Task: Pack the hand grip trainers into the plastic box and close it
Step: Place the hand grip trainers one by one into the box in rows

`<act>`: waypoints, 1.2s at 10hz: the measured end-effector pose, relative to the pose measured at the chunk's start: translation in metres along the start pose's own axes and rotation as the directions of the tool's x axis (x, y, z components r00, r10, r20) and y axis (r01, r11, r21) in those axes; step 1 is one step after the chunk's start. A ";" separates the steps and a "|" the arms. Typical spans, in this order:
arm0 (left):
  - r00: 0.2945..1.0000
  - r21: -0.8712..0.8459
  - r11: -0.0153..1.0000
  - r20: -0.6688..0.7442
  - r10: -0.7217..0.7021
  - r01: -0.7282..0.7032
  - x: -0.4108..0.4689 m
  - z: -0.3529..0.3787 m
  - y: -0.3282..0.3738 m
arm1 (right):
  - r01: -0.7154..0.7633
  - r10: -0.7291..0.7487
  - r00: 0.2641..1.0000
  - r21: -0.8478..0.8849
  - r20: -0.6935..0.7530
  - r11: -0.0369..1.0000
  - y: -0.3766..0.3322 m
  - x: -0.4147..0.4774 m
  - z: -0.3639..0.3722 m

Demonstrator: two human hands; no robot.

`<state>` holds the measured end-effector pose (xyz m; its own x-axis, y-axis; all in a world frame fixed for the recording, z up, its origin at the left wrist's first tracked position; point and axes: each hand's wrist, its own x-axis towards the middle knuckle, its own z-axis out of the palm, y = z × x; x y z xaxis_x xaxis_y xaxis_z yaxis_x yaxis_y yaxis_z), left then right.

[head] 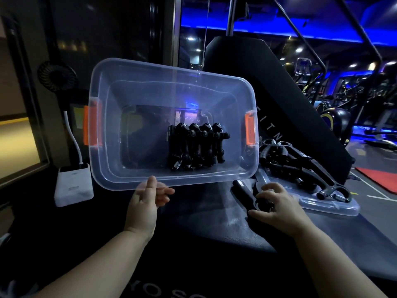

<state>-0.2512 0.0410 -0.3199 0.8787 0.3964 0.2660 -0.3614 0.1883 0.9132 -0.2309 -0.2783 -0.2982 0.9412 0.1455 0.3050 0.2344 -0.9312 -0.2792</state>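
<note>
So, mid-packing here. My left hand (pixel 148 201) has the near rim of the plastic box (pixel 171 123) pinched, thumb up on the lip and fingers curled under, and the box is tipped up toward me so I'm looking straight into it. A neat row of hand grip trainers (pixel 196 146) is already in there, just past my left fingertips and off to the right side of the floor, black handles side by side with little steel coil springs poking out at the bottom.

My right hand (pixel 277 206) is flat down on another loose trainer (pixel 249 196) on the mat, fingers spread over it. I can't honestly say it's gripped yet, looks more like covering than clamping. Beyond that hand there's a pile of trainers (pixel 300 166) sitting on the clear lid (pixel 335 206).

By my guess I'm about a third in. The next move needs a proper close around those two handles, then a lift across to the empty left side of the box, lining it up with the row so everything fits.

Box is thin see-through plastic, rounded corners, orange latches (pixel 90 125) on both ends. It probably flexes, so I'd keep that rim steady. Handles look rubbery and knobbly, springs shiny.
</note>
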 end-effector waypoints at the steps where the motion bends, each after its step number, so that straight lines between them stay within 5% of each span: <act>1: 1.000 0.006 1.000 -0.006 0.004 -0.004 -0.001 0.000 0.001 | 0.028 -0.025 0.999 0.093 -0.029 0.995 0.000 0.001 -0.001; 3: 1.000 0.002 1.000 -0.004 0.000 0.000 -0.001 0.002 0.003 | 0.036 -0.012 0.996 0.282 -0.087 0.959 -0.001 0.006 -0.012; 5: 1.000 -0.001 1.000 -0.005 0.005 -0.005 -0.001 0.002 0.002 | -0.072 0.042 0.996 0.392 0.083 0.917 -0.021 0.000 -0.025; 8: 1.000 -0.004 1.000 -0.005 0.005 -0.005 -0.002 0.002 0.003 | -0.210 -0.068 0.928 0.665 0.366 0.717 -0.039 -0.016 -0.057; 9: 1.000 -0.010 1.000 -0.002 0.004 -0.004 -0.002 0.003 0.004 | -0.161 -0.030 0.955 0.597 0.296 0.786 -0.040 -0.015 -0.060; 11: 1.000 -0.007 1.000 -0.001 -0.001 0.001 -0.003 0.002 0.004 | -0.135 0.054 0.989 0.704 0.136 0.697 -0.048 -0.009 -0.060; 12: 1.000 -0.015 1.000 -0.005 -0.004 0.004 -0.002 0.002 0.003 | -0.110 0.124 0.992 0.671 0.027 0.733 -0.052 0.000 -0.056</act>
<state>-0.2537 0.0389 -0.3170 0.8786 0.4001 0.2607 -0.3626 0.2037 0.9094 -0.2570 -0.2484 -0.2324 0.9692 0.0376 0.2433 0.2316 -0.4745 -0.8492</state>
